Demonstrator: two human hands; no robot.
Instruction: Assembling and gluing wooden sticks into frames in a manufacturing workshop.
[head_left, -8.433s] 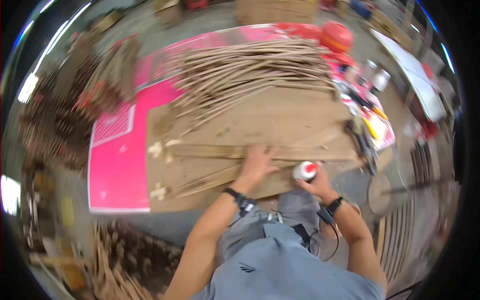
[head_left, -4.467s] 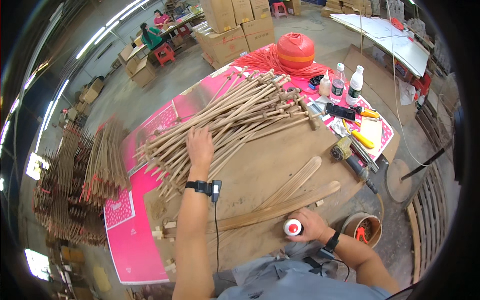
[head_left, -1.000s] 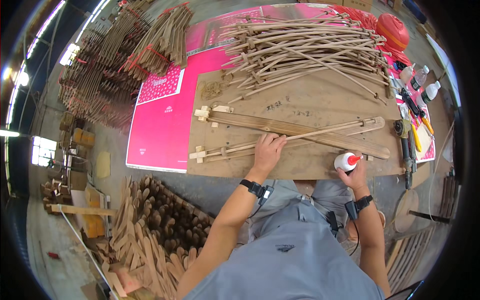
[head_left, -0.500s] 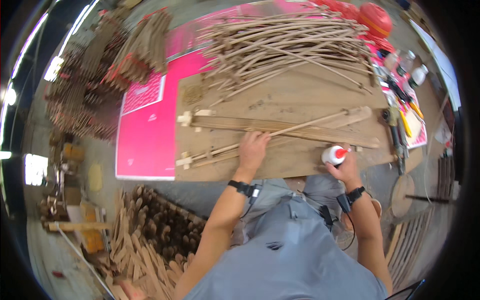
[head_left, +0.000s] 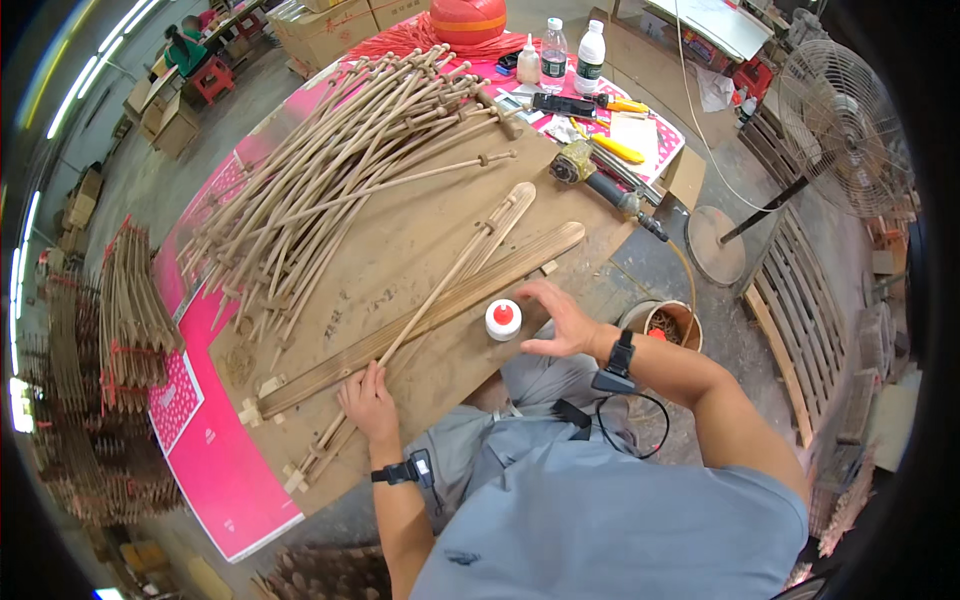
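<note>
My left hand [head_left: 369, 402] has its fingers closed at the lower part of a thin wooden rod [head_left: 432, 298] that lies on the worktable. Beneath the rod, a long flat wooden slat [head_left: 470, 292] with a rounded end crosses at an angle. A second rounded slat [head_left: 505, 222] lies under the rod's far end. Small pale wooden blocks [head_left: 250, 411] sit at the slat's near-left end. A white squeeze bottle [head_left: 503, 322] with a red cap stands upright on the table's near edge. Just right of it, my right hand [head_left: 562, 318] is open, thumb and fingers spread apart from the bottle.
A large heap of wooden rods [head_left: 330, 170] covers the table's far left. An air tool [head_left: 605, 185], yellow-handled cutters [head_left: 618, 148] and plastic bottles [head_left: 590, 55] lie or stand at the far right. A bucket [head_left: 672, 318] and a floor fan [head_left: 835, 125] are to the right.
My right hand has let go of the squeeze bottle, which now stands on the table. My left hand stays on the rod. The view has turned to the right.
</note>
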